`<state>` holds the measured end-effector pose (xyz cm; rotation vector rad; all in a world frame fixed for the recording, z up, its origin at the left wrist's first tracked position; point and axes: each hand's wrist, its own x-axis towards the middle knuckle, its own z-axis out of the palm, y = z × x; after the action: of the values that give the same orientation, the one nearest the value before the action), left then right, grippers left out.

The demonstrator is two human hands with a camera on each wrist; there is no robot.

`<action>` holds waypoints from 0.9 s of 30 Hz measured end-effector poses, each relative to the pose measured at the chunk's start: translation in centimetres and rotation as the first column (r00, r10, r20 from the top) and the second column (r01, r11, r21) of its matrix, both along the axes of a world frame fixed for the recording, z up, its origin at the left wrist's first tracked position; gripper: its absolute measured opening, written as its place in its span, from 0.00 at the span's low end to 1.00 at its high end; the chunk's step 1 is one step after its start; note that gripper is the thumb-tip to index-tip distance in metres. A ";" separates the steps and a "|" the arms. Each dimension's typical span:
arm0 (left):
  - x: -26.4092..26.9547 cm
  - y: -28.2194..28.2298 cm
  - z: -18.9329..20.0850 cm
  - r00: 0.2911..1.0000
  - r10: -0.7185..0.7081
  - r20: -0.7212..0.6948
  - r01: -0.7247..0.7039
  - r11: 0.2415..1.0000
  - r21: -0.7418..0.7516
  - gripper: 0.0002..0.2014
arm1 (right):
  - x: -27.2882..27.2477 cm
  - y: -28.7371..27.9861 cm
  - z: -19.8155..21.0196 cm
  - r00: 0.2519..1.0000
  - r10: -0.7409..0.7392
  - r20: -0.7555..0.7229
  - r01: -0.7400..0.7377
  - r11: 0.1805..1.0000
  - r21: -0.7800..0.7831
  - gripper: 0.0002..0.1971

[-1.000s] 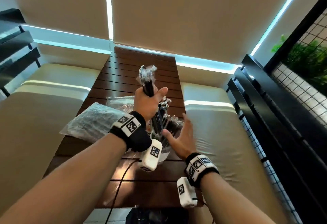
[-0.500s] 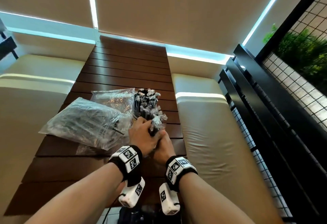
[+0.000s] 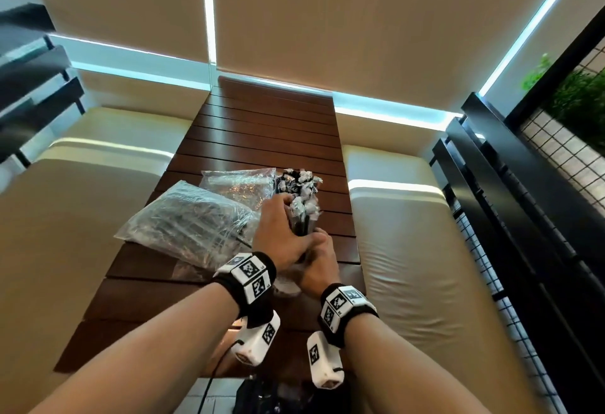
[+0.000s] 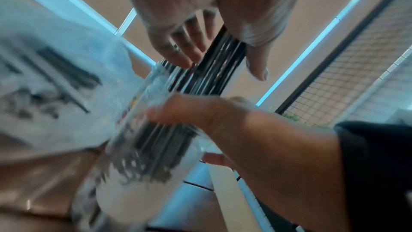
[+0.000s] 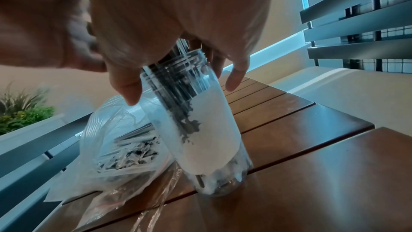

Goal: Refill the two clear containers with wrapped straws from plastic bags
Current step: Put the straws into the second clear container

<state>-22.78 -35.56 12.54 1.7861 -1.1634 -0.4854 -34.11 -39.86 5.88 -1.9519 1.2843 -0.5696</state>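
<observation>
Closest in, both forearms wear black wristbands with white square-code marker blocks; no readable words on them. The right hand is wrapped around the neck of a clear jar that sits tilted on the slatted wooden table, base on the wood. The jar has a plain white label with no writing I can make out. The left hand is gripping the bundle of wrapped black straws sticking up out of that jar, fingers on one side and thumb on the other. Just left of the jar lies a clear plastic bag with more straws, kind of crowding it. Behind that, a second bag, and another bunch of straws standing upright. Cream cushioned benches run along both sides.
</observation>
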 end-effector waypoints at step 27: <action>1.9 -0.3 0.1 0.593 -0.320 0.739 0.309 0.938 0.158 0.36 | 0.2 0.0 1.3 0.987 -0.015 -0.161 -0.017 0.981 -0.194 0.48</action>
<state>-20.93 -35.84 12.64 1.8397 -2.0945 0.1168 -33.93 -39.83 7.17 -2.1984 1.3704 -0.5634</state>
